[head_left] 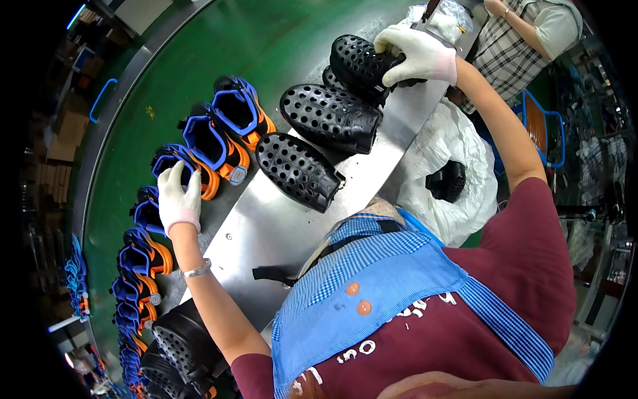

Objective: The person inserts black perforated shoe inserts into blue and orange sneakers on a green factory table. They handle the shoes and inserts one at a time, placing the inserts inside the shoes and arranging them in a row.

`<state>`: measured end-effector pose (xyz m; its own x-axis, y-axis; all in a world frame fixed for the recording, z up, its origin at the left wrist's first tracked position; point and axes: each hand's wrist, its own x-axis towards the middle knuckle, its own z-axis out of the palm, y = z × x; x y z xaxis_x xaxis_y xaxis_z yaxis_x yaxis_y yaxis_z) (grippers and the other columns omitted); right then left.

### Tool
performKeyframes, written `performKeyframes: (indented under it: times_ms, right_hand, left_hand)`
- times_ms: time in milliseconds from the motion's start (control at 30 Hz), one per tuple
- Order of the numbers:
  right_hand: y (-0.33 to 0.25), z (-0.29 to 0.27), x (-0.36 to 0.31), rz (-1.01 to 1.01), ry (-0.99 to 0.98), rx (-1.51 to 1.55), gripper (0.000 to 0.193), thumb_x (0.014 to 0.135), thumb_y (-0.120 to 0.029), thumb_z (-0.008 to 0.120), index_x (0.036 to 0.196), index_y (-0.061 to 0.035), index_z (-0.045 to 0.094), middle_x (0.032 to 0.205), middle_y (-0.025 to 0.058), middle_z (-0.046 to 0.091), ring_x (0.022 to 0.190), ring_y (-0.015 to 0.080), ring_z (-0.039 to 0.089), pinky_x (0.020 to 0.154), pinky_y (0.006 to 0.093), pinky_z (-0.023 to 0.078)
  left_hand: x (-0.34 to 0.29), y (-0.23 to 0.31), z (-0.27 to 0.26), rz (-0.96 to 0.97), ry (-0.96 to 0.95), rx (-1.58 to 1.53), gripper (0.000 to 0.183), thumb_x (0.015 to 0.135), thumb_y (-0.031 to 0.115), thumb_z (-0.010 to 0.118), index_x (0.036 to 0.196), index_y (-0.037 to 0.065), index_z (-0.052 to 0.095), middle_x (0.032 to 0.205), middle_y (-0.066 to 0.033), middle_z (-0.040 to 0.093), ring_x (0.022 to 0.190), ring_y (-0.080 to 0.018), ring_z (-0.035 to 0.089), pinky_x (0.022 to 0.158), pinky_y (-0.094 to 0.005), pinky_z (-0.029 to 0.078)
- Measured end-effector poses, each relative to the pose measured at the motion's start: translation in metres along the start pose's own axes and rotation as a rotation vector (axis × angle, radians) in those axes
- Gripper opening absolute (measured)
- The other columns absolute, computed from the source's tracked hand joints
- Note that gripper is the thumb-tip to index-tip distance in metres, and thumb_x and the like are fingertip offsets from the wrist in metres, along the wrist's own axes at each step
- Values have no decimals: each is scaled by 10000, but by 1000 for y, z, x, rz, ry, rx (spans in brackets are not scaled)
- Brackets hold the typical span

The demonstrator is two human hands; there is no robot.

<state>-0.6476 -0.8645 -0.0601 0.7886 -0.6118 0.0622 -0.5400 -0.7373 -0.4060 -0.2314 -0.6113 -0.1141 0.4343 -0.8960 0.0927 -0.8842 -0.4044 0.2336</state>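
Black perforated forms [298, 171] on a metal ledge [266, 229]; blue-and-orange shoes [214, 146] on green surface [179, 73].

Black form [355, 60] partly hidden by right fingers [401, 37], co-worker [508, 50] cut off

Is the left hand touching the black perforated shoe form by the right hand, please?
Apart: the head view shows an orange-trimmed shoe between left hand and shoe form.

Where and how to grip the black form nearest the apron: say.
Pinch the form across its narrower end, coming from above on the apron side: it seems best, since the holed dome lies upward and that end points toward the apron.
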Motion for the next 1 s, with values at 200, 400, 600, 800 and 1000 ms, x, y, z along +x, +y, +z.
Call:
performKeyframes:
  times_ms: [200, 400, 600, 800, 1000]
  right_hand:
    - [7, -28, 8, 38, 63, 237, 520, 714, -165, 752, 1153, 3, 531, 1039, 39, 554, 985, 140, 548, 916, 286, 458]
    - [-56, -19, 31, -133, -30, 578, 797, 665, -414, 875, 1207, 16, 479, 1086, 36, 523, 1048, 135, 530, 962, 283, 426]
    - [-100, 1, 47, -178, 27, 739, 438, 738, -180, 752, 1089, -8, 553, 990, 20, 569, 921, 97, 540, 857, 240, 447]
    - [-46, -31, 14, 115, 497, 534, 437, 738, -113, 732, 1105, -22, 512, 984, 42, 538, 953, 123, 508, 849, 288, 439]
    - [-5, -16, -34, 201, 738, 687, 380, 819, -132, 681, 1153, -46, 520, 1014, 42, 522, 956, 131, 507, 864, 288, 433]
  left_hand:
    - [6, 19, -10, 21, 145, -161, 376, 880, 246, 654, 1208, 64, 635, 1184, -142, 602, 917, -242, 643, 824, -322, 515]
    - [20, 95, -31, -57, -363, -1405, 348, 975, 204, 578, 1238, -23, 599, 1095, -132, 663, 834, -121, 652, 684, -223, 522]
    - [33, 129, -26, 53, -527, -1942, 232, 979, 234, 584, 1019, 14, 643, 849, -42, 655, 593, -75, 551, 506, -185, 435]
    - [58, 144, -22, -110, -615, -1896, 205, 1009, 149, 511, 1128, -8, 565, 931, -43, 622, 549, -64, 413, 475, -130, 392]
    - [104, 221, -1, 15, -1091, -1837, 186, 954, 37, 559, 1094, -84, 572, 931, -146, 648, 849, -224, 690, 722, -252, 586]
